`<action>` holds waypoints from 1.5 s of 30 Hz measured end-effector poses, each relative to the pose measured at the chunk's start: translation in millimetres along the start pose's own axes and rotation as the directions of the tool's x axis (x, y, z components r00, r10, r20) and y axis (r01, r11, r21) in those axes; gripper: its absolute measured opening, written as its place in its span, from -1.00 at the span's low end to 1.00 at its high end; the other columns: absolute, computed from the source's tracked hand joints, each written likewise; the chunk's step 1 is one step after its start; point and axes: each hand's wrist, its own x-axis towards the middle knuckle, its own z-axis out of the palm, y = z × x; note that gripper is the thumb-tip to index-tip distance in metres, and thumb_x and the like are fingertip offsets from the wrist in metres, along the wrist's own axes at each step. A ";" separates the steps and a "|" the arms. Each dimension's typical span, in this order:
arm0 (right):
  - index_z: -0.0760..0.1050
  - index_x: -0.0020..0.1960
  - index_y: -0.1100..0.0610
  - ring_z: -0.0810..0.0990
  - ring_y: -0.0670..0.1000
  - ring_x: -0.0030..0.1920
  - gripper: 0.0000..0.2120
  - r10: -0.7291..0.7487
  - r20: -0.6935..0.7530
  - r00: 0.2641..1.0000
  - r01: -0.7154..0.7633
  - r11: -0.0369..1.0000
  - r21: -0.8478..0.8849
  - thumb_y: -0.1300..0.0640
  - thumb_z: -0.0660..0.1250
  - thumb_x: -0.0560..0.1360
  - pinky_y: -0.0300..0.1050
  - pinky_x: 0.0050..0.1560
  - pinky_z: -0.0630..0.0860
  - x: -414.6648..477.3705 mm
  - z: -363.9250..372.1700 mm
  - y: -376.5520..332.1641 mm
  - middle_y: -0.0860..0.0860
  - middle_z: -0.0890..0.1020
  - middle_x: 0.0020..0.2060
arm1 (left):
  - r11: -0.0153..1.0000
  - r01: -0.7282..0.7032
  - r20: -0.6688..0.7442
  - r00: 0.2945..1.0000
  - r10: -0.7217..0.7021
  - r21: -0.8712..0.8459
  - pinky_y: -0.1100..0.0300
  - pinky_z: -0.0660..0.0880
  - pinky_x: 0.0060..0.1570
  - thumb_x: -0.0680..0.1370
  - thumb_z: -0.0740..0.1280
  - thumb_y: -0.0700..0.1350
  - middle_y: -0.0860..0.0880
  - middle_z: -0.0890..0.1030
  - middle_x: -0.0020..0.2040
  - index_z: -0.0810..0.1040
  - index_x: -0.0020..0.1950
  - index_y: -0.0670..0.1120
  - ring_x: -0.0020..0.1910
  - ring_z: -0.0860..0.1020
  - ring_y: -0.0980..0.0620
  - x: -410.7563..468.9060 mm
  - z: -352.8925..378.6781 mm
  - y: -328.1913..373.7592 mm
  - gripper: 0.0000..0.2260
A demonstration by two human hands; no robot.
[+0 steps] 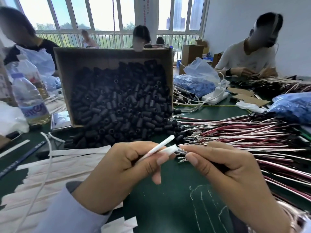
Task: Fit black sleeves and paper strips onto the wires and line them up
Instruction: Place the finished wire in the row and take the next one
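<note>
A dark green table top [176, 190] bears white chalk scrawls [202, 207] near its front, in a bright room with tall barred windows [101, 14] along the back and a plain white wall [244, 22] at the right. Other seated people work round the same table. A tilted brown cardboard box [84, 59] stands mid-table with its open side toward the camera; short black tubular sleeves [121, 105] fill it and spill from its lower edge onto the green. A clear plastic bottle [28, 98] stands left of the box. Flat white paper strips [58, 167] lie fanned at the front left, with a thin white cable [48, 169] across them. A broad pile of red and white wires [244, 137] lies at the right, long axes running left to right, metal terminal ends toward the box. Above the table's centre the left hand [127, 167] curls its fingers round a rolled white paper strip [161, 146]. The strip's long axis slants from the palm up and to the right, its free tip toward the spilled sleeves. The right hand [223, 174] pinches a small bundle of wires [181, 157] between thumb and forefinger. The bundle runs in from the lower right, its terminals pointing left, and some of them sit in a white paper wrap beside the left thumb. The two hands are close together, fingertips nearly meeting.
</note>
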 end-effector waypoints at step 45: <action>0.72 -0.05 0.07 0.38 -0.02 -0.39 -0.85 0.034 0.553 0.832 -0.254 0.911 0.325 0.09 0.43 0.42 -0.26 -0.36 0.32 6.8 -14.8 5.7 0.11 0.43 -0.43 | 0.947 0.284 0.543 0.824 -0.161 -0.151 0.37 0.24 -0.38 0.59 0.23 -0.04 -0.16 0.34 -0.47 0.67 -0.01 -0.07 -0.48 0.30 0.14 -10.1 -18.5 6.5 -0.77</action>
